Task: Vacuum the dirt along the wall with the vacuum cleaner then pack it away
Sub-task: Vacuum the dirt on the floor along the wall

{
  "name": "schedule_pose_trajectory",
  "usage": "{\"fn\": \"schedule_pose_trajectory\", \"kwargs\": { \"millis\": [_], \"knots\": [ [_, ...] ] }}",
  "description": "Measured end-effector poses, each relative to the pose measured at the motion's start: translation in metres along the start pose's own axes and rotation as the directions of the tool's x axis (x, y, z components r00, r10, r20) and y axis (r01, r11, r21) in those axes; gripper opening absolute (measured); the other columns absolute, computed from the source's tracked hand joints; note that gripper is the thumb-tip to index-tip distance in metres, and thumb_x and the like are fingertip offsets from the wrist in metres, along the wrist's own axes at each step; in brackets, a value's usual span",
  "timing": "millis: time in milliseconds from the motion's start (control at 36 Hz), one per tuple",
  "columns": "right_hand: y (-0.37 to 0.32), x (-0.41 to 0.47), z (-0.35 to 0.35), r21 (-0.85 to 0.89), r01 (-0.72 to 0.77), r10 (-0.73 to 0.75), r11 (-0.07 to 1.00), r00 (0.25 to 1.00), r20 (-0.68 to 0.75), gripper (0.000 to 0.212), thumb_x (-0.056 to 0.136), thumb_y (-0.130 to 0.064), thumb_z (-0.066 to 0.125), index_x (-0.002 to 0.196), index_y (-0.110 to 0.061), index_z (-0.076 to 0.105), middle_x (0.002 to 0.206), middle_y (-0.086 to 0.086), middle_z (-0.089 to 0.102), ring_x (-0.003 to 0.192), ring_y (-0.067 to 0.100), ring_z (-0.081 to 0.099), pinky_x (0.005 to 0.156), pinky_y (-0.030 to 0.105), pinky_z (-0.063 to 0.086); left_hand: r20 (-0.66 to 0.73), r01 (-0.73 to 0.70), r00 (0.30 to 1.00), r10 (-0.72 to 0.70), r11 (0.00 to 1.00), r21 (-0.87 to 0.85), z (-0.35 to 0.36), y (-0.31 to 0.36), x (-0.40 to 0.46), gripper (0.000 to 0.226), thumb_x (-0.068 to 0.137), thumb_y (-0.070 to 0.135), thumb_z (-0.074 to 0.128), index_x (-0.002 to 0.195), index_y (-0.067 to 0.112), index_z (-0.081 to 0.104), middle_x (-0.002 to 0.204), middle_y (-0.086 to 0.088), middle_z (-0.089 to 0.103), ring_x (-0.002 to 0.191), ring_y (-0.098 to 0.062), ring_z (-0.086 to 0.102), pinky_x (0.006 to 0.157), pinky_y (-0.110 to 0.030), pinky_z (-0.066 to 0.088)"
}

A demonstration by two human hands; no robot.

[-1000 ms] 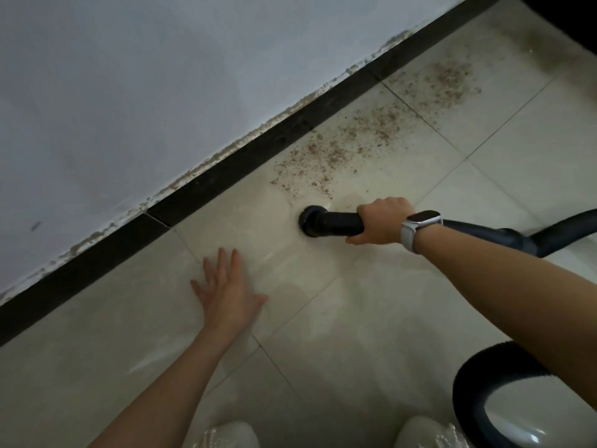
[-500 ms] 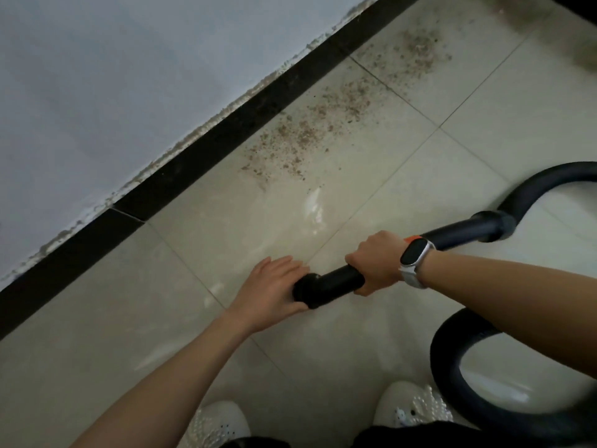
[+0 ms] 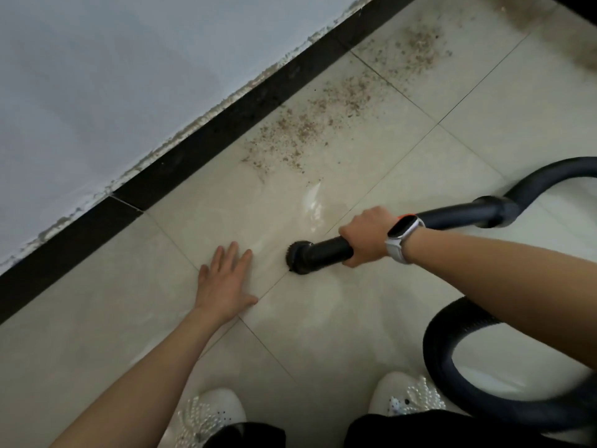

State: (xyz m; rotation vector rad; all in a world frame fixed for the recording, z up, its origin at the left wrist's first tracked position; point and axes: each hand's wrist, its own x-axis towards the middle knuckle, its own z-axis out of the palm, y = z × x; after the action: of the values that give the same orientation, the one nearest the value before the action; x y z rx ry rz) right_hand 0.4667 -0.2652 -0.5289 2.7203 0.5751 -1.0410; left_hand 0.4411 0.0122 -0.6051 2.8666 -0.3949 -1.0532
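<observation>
- Black plastic: the nozzle (image 3: pixel 298 257) of your vacuum sits on the floor tile, its round brush end facing left, just right of a grout line.
- Your right hand (image 3: pixel 366 237) is clenched round the black tube (image 3: pixel 329 252) just behind the nozzle, knuckles up.
- A watch (image 3: pixel 402 232) with a pale strap and an orange edge sits on that wrist.
- Behind your hand the tube runs right to a collar, where the ribbed hose (image 3: pixel 549 179) bends up and off the right edge.
- More hose makes a loop (image 3: pixel 442 347) on the floor at lower right, partly under your right forearm.
- Your left hand (image 3: pixel 226 279) lies flat on the tile with fingers straight and spread, grasping nothing. It is near the nozzle, on its left, and apart from it.
- Brown dirt (image 3: pixel 297 134) lies scattered on the tile beyond the nozzle, in a band beside the skirting, well apart from the brush. A second patch (image 3: pixel 416 46) lies further along, toward the top right.
- Dark smudging shows in the top right corner; it may be more dirt or shadow, and the dim view does not settle it.
- A black skirting (image 3: pixel 206 150) runs diagonally from lower left to upper right, with a crumbled pale edge where it meets the white wall (image 3: pixel 113 76).
- Beige glossy tiles (image 3: pixel 323 334) cover the floor, with a bright glare above the nozzle.
- Your two white shoes (image 3: pixel 213 412) with beaded tops show at the bottom edge, and dark trouser hems cover their near ends.
</observation>
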Motion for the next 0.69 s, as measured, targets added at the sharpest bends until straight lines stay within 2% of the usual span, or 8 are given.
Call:
{"fn": "schedule_pose_trajectory", "kwargs": {
  "millis": [167, 306, 361, 417, 472, 528, 611, 694],
  "knots": [
    [-0.028, -0.010, 0.022, -0.011, 0.124, -0.122, 0.992, 0.987, 0.105, 0.038, 0.084, -0.053, 0.057, 0.107, -0.023, 0.062, 0.094, 0.000, 0.068, 0.083, 0.020, 0.065, 0.073, 0.029, 0.050, -0.089, 0.012, 0.996, -0.030, 0.981, -0.193, 0.000, -0.009, -0.003, 0.085, 0.090, 0.030, 0.063, 0.153, 0.022, 0.007, 0.161, -0.007, 0.000, 0.148, -0.022, 0.001, 0.119, -0.041, 0.013],
    [-0.005, 0.005, -0.008, -0.009, -0.025, 0.025, 1.000, 0.999, -0.030, 0.044, 0.086, -0.057, 0.054, 0.110, -0.021, 0.058, 0.092, -0.001, 0.063, 0.078, 0.020, 0.059, 0.068, 0.030, 0.046, -0.254, -0.110, 0.967, 0.003, 0.906, -0.408, -0.011, 0.011, -0.004, 0.077, 0.089, 0.023, 0.064, 0.152, 0.018, 0.019, 0.159, -0.005, 0.014, 0.145, -0.021, 0.015, 0.118, -0.035, 0.019],
    [0.000, 0.010, -0.020, -0.029, -0.064, 0.062, 0.997, 0.996, -0.072, 0.048, 0.086, -0.060, 0.054, 0.111, -0.019, 0.057, 0.095, 0.002, 0.064, 0.077, 0.022, 0.057, 0.065, 0.029, 0.042, -0.316, -0.195, 0.946, 0.077, 0.913, -0.359, -0.020, 0.023, -0.003, 0.080, 0.088, 0.025, 0.065, 0.152, 0.020, 0.018, 0.160, -0.002, 0.010, 0.147, -0.020, 0.010, 0.119, -0.037, 0.014],
    [0.000, 0.012, -0.029, -0.032, -0.065, 0.061, 0.997, 0.992, -0.108, 0.050, 0.086, -0.061, 0.054, 0.112, -0.018, 0.057, 0.097, 0.004, 0.065, 0.077, 0.023, 0.056, 0.064, 0.030, 0.040, -0.362, -0.272, 0.914, 0.184, 0.939, -0.211, -0.029, 0.034, -0.003, 0.087, 0.086, 0.035, 0.066, 0.153, 0.024, 0.011, 0.161, 0.002, 0.002, 0.148, -0.019, -0.002, 0.120, -0.042, 0.004],
    [-0.003, 0.012, -0.038, -0.020, -0.048, 0.044, 0.999, 0.985, -0.164, 0.052, 0.085, -0.062, 0.054, 0.111, -0.017, 0.057, 0.099, 0.005, 0.065, 0.082, 0.025, 0.060, 0.065, 0.030, 0.040, -0.412, -0.351, 0.862, 0.295, 0.934, -0.064, -0.037, 0.043, 0.001, 0.091, 0.083, 0.043, 0.067, 0.153, 0.024, 0.011, 0.161, 0.003, 0.004, 0.148, -0.020, -0.006, 0.117, -0.045, -0.002],
    [-0.008, 0.012, -0.046, -0.010, -0.028, 0.025, 1.000, 0.976, -0.216, 0.054, 0.085, -0.063, 0.054, 0.110, -0.016, 0.056, 0.099, 0.005, 0.065, 0.085, 0.026, 0.061, 0.065, 0.030, 0.038, -0.478, -0.393, 0.810, 0.340, 0.919, -0.012, -0.046, 0.051, 0.006, 0.088, 0.081, 0.043, 0.070, 0.150, 0.019, 0.023, 0.158, 0.000, 0.022, 0.148, -0.020, 0.007, 0.115, -0.044, -0.001],
    [-0.008, 0.012, -0.054, 0.015, 0.009, -0.005, 1.000, 0.966, -0.259, 0.055, 0.085, -0.064, 0.054, 0.110, -0.015, 0.054, 0.094, 0.005, 0.062, 0.075, 0.023, 0.052, 0.064, 0.031, 0.037, -0.581, -0.405, 0.759, 0.295, 0.912, -0.065, -0.062, 0.058, 0.017, 0.053, 0.083, 0.029, 0.072, 0.129, 0.015, 0.051, 0.134, -0.006, 0.054, 0.139, -0.021, 0.035, 0.115, -0.038, 0.002],
    [0.015, 0.004, -0.061, 0.044, 0.044, -0.031, 0.998, 0.965, -0.261, 0.051, 0.084, -0.066, 0.053, 0.105, -0.020, 0.051, 0.077, -0.002, 0.050, 0.070, 0.022, 0.048, 0.063, 0.030, 0.036, -0.583, -0.406, 0.760, 0.286, 0.910, -0.084, -0.076, 0.060, 0.020, 0.034, 0.086, 0.025, 0.069, 0.115, 0.016, 0.054, 0.121, -0.003, 0.057, 0.126, -0.020, 0.046, 0.117, -0.041, 0.001]
  ]
}}
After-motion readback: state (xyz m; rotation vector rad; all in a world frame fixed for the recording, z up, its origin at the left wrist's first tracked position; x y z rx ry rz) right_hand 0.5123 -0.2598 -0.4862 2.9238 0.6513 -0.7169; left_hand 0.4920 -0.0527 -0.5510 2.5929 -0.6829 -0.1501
